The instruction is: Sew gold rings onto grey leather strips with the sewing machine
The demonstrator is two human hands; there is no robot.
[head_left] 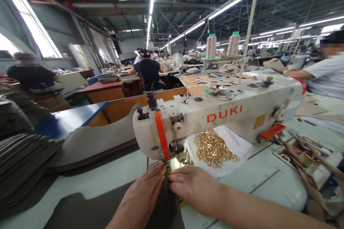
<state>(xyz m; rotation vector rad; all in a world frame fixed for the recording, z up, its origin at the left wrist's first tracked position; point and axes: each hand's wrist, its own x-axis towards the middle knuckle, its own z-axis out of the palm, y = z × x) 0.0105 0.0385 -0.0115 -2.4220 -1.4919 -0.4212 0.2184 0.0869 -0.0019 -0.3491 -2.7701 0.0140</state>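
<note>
Both hands right up at the needle end of the sewing machine (pixel 188 112) here, and the dark cloth panel (pixel 77 209) lies flat on the pale tabletop (pixel 115 175), its far end narrowing in under the presser foot (pixel 168 162)! Left hand (pixel 145 191) to one side, fingers straight and together, laid over the cloth; right hand (pixel 192 186) opposite, fingers bunched close beside the foot. Is either grip clamped on the panel? Can't tell, the undersides are hidden. This looks a light, fairly stiff piece, hardly fragile, likely to slide easily on that smooth top, so best held by flat fingertips on both sides of the foot, well clear of the needle, with the gold rings (pixel 213 148) heaped just beyond the right hand
</note>
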